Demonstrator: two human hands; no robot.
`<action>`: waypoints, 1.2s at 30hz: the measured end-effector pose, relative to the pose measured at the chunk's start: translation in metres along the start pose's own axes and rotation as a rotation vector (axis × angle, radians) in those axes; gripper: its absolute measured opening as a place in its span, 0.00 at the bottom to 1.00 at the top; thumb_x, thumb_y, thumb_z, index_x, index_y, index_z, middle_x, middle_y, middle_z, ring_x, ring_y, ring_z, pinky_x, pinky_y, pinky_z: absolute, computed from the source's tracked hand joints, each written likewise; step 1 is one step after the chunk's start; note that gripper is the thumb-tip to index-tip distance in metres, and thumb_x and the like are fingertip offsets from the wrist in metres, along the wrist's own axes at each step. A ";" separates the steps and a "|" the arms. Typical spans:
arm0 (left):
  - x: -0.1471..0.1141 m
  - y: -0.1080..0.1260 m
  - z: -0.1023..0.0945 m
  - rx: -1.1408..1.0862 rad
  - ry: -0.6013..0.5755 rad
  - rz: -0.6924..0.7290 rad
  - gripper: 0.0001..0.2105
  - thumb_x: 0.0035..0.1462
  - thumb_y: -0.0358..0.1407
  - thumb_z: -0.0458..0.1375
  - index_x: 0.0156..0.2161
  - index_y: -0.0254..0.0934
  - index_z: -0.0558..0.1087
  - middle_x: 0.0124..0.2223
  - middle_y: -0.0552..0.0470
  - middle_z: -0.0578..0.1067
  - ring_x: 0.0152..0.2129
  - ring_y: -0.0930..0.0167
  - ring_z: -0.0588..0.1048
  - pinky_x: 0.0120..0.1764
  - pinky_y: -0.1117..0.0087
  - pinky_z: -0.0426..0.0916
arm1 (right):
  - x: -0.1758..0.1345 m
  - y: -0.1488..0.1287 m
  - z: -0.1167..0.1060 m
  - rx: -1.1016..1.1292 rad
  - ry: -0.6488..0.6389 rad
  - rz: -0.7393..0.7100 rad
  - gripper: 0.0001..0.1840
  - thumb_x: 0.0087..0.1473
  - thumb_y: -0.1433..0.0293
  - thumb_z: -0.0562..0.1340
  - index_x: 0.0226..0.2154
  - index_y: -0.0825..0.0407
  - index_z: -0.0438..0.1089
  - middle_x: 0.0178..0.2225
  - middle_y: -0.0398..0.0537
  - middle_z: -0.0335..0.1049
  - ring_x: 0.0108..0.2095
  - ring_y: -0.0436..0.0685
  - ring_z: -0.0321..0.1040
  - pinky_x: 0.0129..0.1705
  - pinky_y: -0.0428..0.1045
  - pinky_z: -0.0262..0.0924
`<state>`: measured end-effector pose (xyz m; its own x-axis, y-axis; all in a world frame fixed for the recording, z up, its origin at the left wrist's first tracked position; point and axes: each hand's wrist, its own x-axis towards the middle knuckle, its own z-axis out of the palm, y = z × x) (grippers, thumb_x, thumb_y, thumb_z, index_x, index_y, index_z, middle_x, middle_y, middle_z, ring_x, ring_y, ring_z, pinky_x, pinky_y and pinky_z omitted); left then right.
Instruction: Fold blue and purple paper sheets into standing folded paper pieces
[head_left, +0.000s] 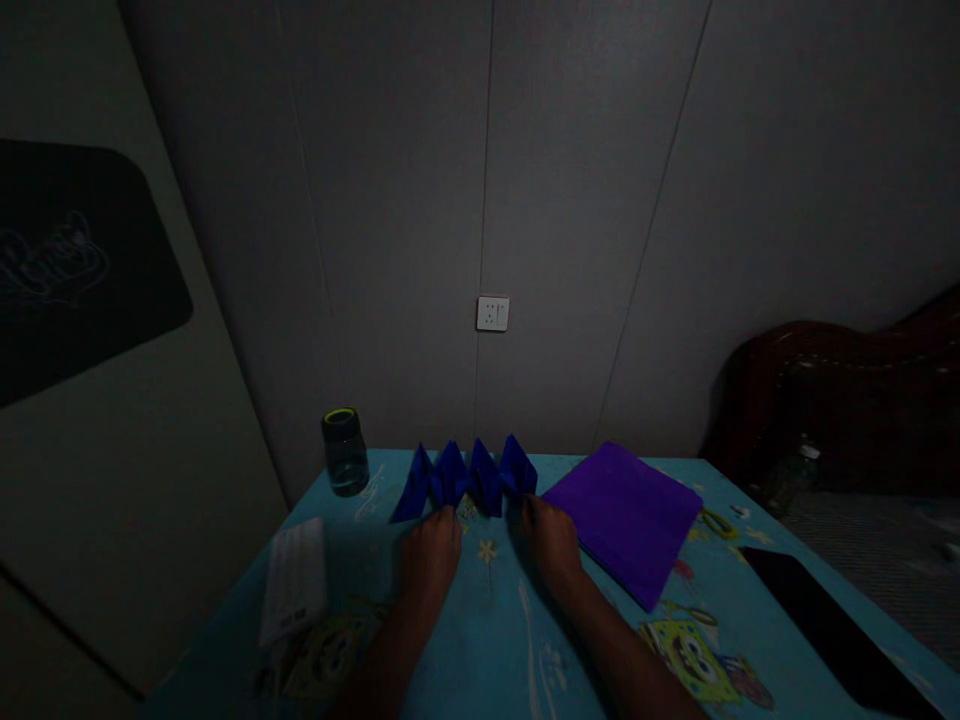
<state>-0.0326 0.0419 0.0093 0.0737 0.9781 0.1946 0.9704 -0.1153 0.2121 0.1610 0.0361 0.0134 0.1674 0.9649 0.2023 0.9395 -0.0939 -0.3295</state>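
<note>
A strip of dark blue folded paper (486,478) stands on the table in a row of several pointed zigzag folds. My left hand (433,550) is closed, its fingertips at the lower edge of the paper below the second peak from the left. At the right end, my right hand (552,538) pinches the paper's lower corner between thumb and fingers. The fingertips of both hands are small and dim in the low light. Just right of my right hand lies a stack of purple square sheets (626,515), flat and turned like a diamond.
A dark water bottle (346,455) stands at the back left. Nearer on that side lies a white power strip (295,580). Yellow-handled scissors (718,523) and a long black flat object (829,620) are on the right. The patterned blue tablecloth (487,630) meets a grey wall behind.
</note>
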 end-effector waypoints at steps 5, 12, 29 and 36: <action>0.000 0.000 0.001 -0.006 0.020 0.014 0.12 0.67 0.34 0.49 0.45 0.37 0.75 0.42 0.44 0.82 0.36 0.64 0.81 0.35 0.69 0.69 | 0.001 0.001 0.000 -0.001 0.005 -0.001 0.18 0.67 0.71 0.51 0.51 0.53 0.73 0.40 0.57 0.81 0.40 0.59 0.79 0.39 0.46 0.61; -0.006 0.000 -0.009 -0.038 0.131 -0.030 0.20 0.66 0.40 0.52 0.60 0.38 0.66 0.46 0.44 0.81 0.36 0.63 0.81 0.36 0.68 0.71 | 0.002 0.002 0.001 -0.009 0.008 -0.001 0.18 0.67 0.72 0.51 0.50 0.54 0.74 0.41 0.58 0.81 0.39 0.60 0.79 0.38 0.47 0.61; 0.008 -0.052 0.007 -0.054 0.297 -0.102 0.11 0.64 0.27 0.50 0.46 0.33 0.74 0.45 0.43 0.74 0.39 0.66 0.76 0.43 0.67 0.70 | 0.002 0.004 0.002 0.010 -0.009 -0.034 0.17 0.67 0.71 0.52 0.49 0.54 0.74 0.41 0.57 0.81 0.40 0.60 0.79 0.38 0.46 0.61; 0.009 -0.041 0.007 -0.026 0.234 -0.012 0.16 0.62 0.22 0.47 0.45 0.36 0.75 0.43 0.46 0.76 0.40 0.68 0.75 0.43 0.70 0.68 | 0.003 0.005 0.006 0.019 -0.013 -0.047 0.19 0.68 0.69 0.51 0.53 0.54 0.72 0.43 0.57 0.80 0.41 0.60 0.78 0.41 0.47 0.62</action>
<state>-0.0696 0.0568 -0.0044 0.0038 0.9130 0.4079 0.9645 -0.1111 0.2397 0.1645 0.0396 0.0067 0.1196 0.9712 0.2061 0.9403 -0.0441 -0.3376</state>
